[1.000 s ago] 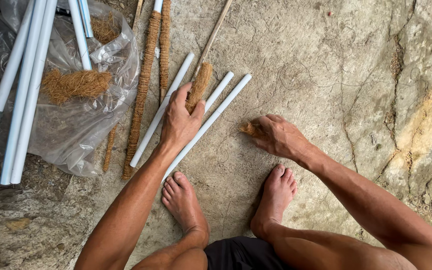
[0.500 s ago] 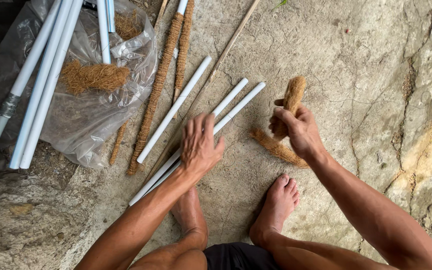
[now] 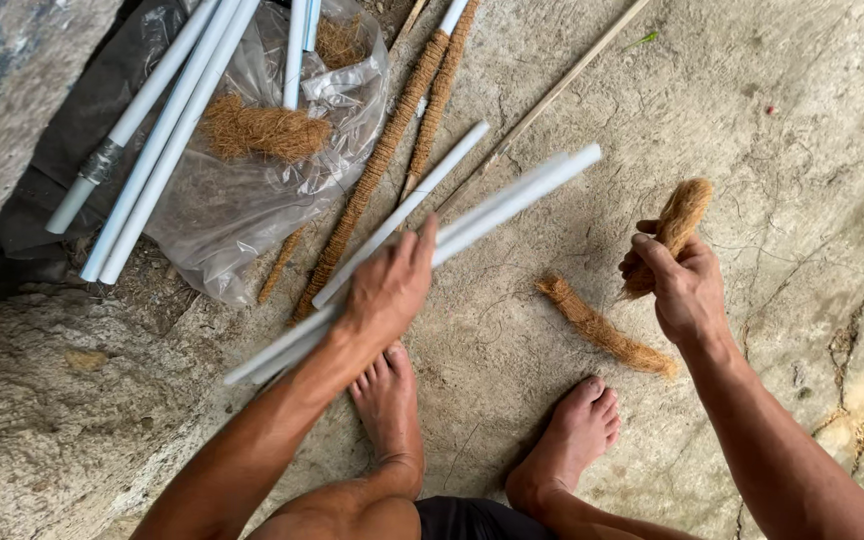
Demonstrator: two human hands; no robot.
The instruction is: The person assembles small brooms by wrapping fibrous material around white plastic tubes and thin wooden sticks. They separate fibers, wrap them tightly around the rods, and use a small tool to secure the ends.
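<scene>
Bare rock floor (image 3: 752, 120) open at right, clear plastic bag (image 3: 242, 190) crowding upper left; left hand (image 3: 387, 285) clamped on white pipes (image 3: 472, 215), now lifted off the floor, right hand (image 3: 682, 290) gripping coir bundle (image 3: 674, 225), raised since earlier.

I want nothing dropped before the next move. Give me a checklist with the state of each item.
1. Left hand grips the white pipes: ok.
2. Pipes clear of the ground: cannot tell, they are blurred.
3. Right hand holds a coir bundle: ok.
4. Second coir bundle lies loose on the stone floor, apart from both hands: ok.
5. Bare feet clear of the loose bundle: ok.
</scene>
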